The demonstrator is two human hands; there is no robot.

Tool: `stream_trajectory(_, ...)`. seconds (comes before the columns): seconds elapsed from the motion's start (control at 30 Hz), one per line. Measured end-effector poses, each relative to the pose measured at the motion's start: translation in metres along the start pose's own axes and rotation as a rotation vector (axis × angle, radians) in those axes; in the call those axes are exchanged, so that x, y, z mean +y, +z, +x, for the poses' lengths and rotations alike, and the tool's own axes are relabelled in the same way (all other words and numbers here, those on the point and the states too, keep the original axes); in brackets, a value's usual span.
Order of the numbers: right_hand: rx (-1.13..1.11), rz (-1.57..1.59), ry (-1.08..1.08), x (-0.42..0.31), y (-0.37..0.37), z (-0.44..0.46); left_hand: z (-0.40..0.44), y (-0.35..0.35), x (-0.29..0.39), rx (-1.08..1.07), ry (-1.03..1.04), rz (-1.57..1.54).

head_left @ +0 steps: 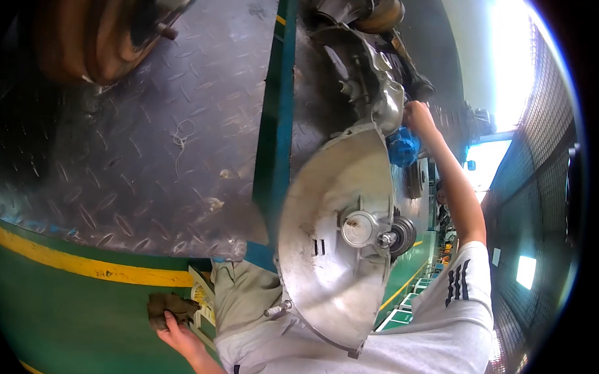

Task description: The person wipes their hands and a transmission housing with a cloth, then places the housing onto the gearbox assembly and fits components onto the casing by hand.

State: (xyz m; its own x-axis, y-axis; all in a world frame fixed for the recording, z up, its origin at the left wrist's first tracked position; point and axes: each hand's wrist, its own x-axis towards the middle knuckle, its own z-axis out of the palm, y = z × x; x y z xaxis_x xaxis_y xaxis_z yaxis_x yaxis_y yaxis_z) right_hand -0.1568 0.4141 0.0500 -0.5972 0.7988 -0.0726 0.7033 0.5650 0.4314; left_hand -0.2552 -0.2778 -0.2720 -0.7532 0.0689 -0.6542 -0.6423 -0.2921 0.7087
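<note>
A large silver metal housing stands upright in front of my body, with a curved flat face and a round boss near its right edge. My left hand is low at the left, fingers closed around a crumpled dark brown rag. At the upper right, my right hand has its fingers curled at the edge of the housing's far part; the fingertips are partly hidden. Just below that hand is a blue rounded part. A dark ribbed round part sticks out beside the housing.
A steel tread-plate tabletop spreads to the left, with a thin loose wire on it. A rusty brake drum stands at the upper left. More metal parts lie at the far end. Mesh fencing runs along the right.
</note>
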Motion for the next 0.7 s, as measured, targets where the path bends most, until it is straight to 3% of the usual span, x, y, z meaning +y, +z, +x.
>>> stream_trajectory(0.23,0.113,-0.139,-0.089,0.009,0.011,-0.003,-0.013,0.007,0.029,-0.054,0.112,-0.05)
stream_trajectory(0.7,0.184,0.149,0.017,0.025,0.026,-0.041,-0.066,0.016,0.084,-0.049,0.32,-0.005)
